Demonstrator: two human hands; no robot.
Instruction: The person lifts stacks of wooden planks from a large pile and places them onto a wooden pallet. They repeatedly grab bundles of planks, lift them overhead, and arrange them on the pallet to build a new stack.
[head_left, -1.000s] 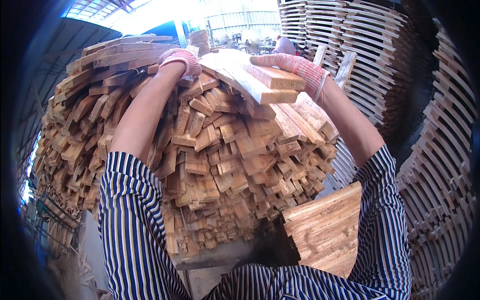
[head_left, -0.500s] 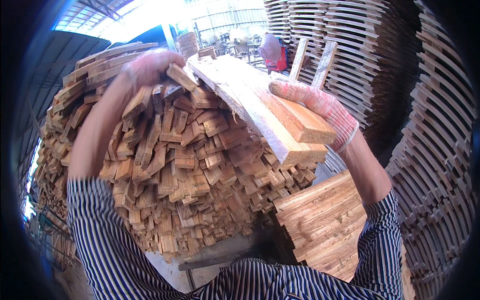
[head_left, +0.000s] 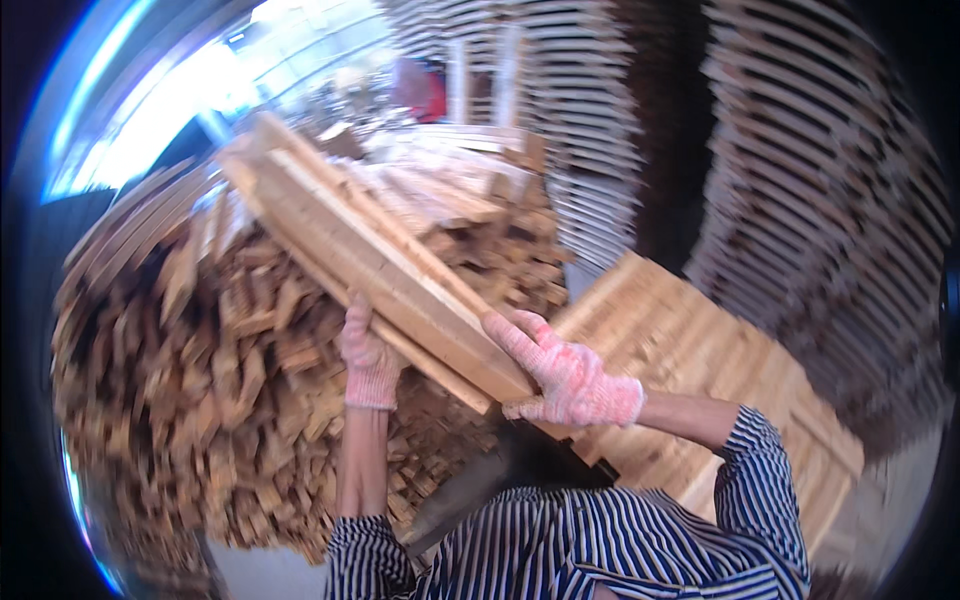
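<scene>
Several long wooden planks [head_left: 370,260] are held together in a bundle, slanting from the upper left down toward my body. My left hand [head_left: 370,360], in a pink-and-white knit glove, grips the bundle from its near left side; part of its fingers is hidden under the wood. My right hand [head_left: 570,372], gloved alike, clasps the near right end, with fingers along the top plank and the thumb below. Behind and left of the bundle rises a big pile of stacked wood pieces [head_left: 230,400], blurred by motion.
A stack of flat planks with a broad wooden top [head_left: 660,340] stands at my right. Tall racks of spaced wooden slats [head_left: 820,200] rise behind it. More loose planks [head_left: 430,190] lie on top of the pile. A red object [head_left: 432,97] shows far back.
My left hand has come down from the far top of the pile to the bundle. The planks have been lifted and swung toward me, with my right hand lower. The view has turned right.
</scene>
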